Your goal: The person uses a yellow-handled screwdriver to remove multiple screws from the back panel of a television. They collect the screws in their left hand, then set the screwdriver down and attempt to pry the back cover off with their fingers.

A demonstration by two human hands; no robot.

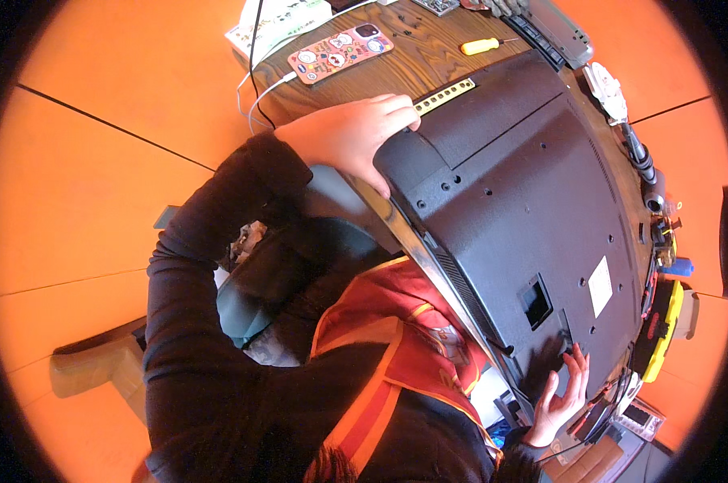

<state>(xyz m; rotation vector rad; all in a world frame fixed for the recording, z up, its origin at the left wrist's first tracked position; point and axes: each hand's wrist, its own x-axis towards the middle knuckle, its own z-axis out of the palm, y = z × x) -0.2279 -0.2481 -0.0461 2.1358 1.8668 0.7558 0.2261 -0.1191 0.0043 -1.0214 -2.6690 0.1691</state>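
Note:
A large black flat television (509, 209) lies back side up across the wooden table (412, 48), one long edge toward me. Screw holes, a rectangular opening (534, 302) and a white label (600, 288) show on its back cover. At its left end my left hand (348, 137) grips the corner, fingers over the top and thumb along the near edge. A yellow perforated strip (446, 97) shows at the edge beside those fingers. Toward the right end, my right hand (563, 394) has its fingers apart, close to the cover; whether the fingertips touch it I cannot tell.
At the far left are a phone (341, 53) in a decorated case, its white cable and a tissue box (279, 20). A yellow-handled screwdriver (480, 47) lies behind the television. Along the far right edge are a black-and-yellow case (663, 332) and various tools.

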